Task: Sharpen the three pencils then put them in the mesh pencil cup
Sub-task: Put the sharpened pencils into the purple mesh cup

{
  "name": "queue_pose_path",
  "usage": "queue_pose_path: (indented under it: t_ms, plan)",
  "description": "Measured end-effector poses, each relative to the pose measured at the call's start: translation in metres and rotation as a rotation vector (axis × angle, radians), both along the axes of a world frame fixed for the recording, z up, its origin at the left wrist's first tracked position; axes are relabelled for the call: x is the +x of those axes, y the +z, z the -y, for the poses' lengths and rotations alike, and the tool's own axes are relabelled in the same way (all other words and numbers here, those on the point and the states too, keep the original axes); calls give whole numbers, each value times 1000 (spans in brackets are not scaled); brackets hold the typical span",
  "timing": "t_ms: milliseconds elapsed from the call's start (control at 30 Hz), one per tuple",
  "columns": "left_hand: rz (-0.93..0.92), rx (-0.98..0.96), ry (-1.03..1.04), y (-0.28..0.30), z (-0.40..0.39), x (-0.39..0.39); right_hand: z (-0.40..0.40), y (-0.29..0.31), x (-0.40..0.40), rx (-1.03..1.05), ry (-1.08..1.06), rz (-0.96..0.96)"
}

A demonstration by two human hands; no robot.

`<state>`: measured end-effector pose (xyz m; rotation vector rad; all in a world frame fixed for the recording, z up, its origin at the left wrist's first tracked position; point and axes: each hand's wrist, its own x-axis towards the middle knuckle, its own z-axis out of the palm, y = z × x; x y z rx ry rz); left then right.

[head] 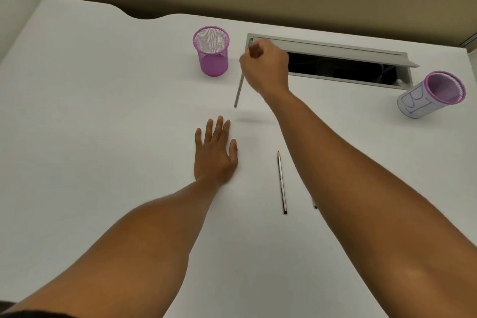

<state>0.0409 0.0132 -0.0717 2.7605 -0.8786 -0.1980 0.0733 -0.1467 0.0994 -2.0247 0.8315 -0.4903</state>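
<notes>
While the white desk [90,116] fills nearly the whole head view, I note its far edge meets a tan partition, and my view cuts off both forearms at the bottom and right borders. Next in size, a grey cable hatch [335,46] stands open at the back; its dark interior shows only vague shapes that I cannot identify, and the right hand covers its left end.

A purple mesh pencil cup [211,51] stands upright left of the hatch, with no pencil visible inside. A second cup [431,94], wrapped in white paper with blue marking, looks tilted at the far right; I cannot read the marking.

Right hand [265,70]: clenched around the upper end of a grey pencil [239,90], raised just right of the mesh cup. The pencil hangs down from the fist, blurred, and its top is hidden in the fingers, so I cannot tell whether it is sharpened.

Left hand [216,152]: flat on the desk, palm down, fingers spread, holding nothing.

A second pencil [281,183] lies on the desk between the two forearms, point facing away. A small dark end [315,204] peeks out beside the right forearm; the rest is hidden.
</notes>
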Motion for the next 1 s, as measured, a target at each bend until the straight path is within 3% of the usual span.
queue_pose_path:
  t_ms: [133, 267, 600, 1000]
  plan:
    - [-4, -21, 5, 2, 0, -1, 3, 24, 31, 13, -112, 231]
    - [-3, -38, 12, 2, 0, -1, 3, 26, 51, 19, -115, 290]
    - [-13, -28, 23, 0, 1, 0, 1, -11, 81, 93, -73, 165]
    - [-16, -20, 33, -1, 3, 1, -3, -43, 96, 24, 13, 10]
